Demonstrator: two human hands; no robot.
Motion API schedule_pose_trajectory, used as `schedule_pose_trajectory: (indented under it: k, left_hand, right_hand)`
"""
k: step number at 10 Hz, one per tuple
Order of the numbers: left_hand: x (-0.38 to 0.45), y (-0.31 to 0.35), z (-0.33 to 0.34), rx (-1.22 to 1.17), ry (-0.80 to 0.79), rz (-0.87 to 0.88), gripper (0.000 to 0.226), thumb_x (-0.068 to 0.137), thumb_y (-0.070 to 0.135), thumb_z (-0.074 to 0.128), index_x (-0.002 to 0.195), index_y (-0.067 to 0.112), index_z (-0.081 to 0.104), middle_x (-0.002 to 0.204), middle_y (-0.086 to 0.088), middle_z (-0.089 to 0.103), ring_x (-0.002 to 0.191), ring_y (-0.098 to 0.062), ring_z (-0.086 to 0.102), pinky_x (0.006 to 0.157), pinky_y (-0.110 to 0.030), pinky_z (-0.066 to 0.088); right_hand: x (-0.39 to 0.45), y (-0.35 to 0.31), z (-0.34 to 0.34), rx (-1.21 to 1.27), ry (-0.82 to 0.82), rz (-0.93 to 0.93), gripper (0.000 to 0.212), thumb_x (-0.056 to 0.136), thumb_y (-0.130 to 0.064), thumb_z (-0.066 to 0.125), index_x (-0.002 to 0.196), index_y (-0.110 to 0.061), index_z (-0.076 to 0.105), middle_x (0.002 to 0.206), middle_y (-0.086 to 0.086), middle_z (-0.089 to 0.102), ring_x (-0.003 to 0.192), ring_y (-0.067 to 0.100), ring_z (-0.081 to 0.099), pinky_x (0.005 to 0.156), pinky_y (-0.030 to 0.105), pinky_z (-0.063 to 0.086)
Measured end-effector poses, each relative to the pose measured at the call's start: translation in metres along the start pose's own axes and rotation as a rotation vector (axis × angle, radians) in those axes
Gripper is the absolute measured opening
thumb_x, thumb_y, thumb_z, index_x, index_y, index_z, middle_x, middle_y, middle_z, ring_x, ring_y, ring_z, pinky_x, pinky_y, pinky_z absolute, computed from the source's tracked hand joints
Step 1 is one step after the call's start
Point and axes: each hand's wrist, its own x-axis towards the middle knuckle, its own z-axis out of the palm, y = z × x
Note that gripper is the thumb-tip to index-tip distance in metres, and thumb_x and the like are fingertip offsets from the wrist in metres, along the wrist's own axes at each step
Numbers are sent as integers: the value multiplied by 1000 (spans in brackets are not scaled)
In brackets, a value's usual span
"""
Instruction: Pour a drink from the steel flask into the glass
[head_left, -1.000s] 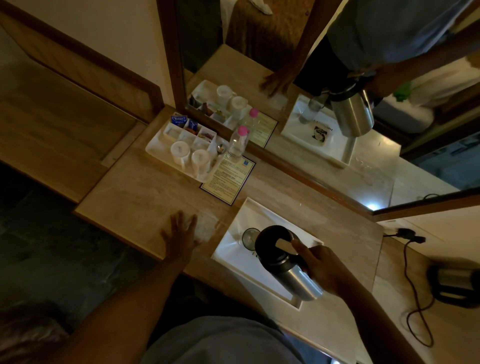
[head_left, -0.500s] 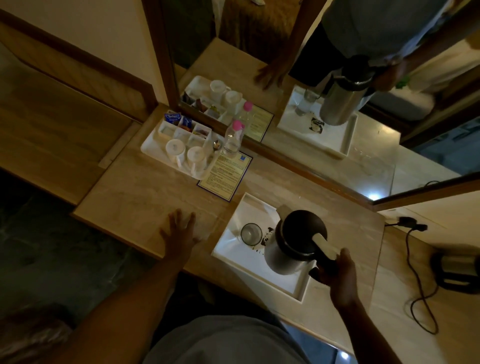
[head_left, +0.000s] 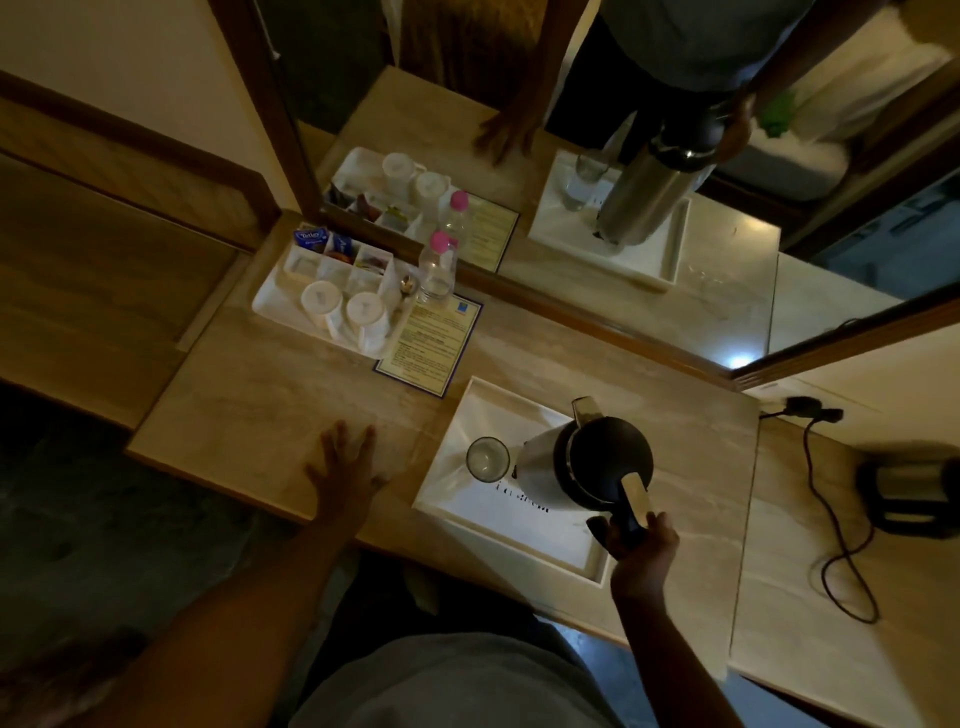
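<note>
The steel flask (head_left: 576, 462) now stands straighter beside the glass (head_left: 487, 458), its handle gripped by the right hand (head_left: 641, 545), while the left hand (head_left: 345, 470) lies flat, fingers spread.

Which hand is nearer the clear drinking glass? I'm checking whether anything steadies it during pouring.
Right. The right hand grips the steel flask's black handle, right of the clear drinking glass. The left hand rests flat on the counter, farther left.

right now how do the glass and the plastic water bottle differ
The glass is open-topped and short; the plastic water bottle is taller and capped in pink. The glass stands on the white tray beside the steel flask; the bottle stands further back by the mirror. Both are clear and upright.
</note>
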Motion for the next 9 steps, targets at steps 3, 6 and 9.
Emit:
schedule_pose_trajectory:
  k: [3, 6, 9]
  left_hand:
    - [-2, 2, -4, -28, -13, -10, 87, 104, 48, 56, 168, 34, -1, 174, -13, -18, 162, -38, -12, 124, -71, 19]
    - [-4, 4, -5, -34, -5, -20, 87, 104, 49, 55, 168, 35, -1, 174, -12, -16, 162, -38, -11, 125, -70, 19]
    - [-11, 5, -8, -87, 11, -19, 85, 104, 48, 56, 167, 35, 1, 175, -11, -14, 163, -37, -10, 126, -68, 17]
  right_hand:
    - [9, 21, -1, -17, 10, 4, 31, 87, -31, 40, 61, -19, 50, 44, -3, 53, 42, 11, 57, 78, 45, 53]
    - [18, 31, -13, -73, -35, -9, 34, 85, -36, 43, 67, -9, 50, 46, -2, 54, 43, 13, 57, 78, 44, 54]
    - [23, 15, -32, -342, -164, -246, 57, 103, -10, 31, 64, -29, 68, 62, -7, 64, 60, 8, 58, 74, 33, 49]
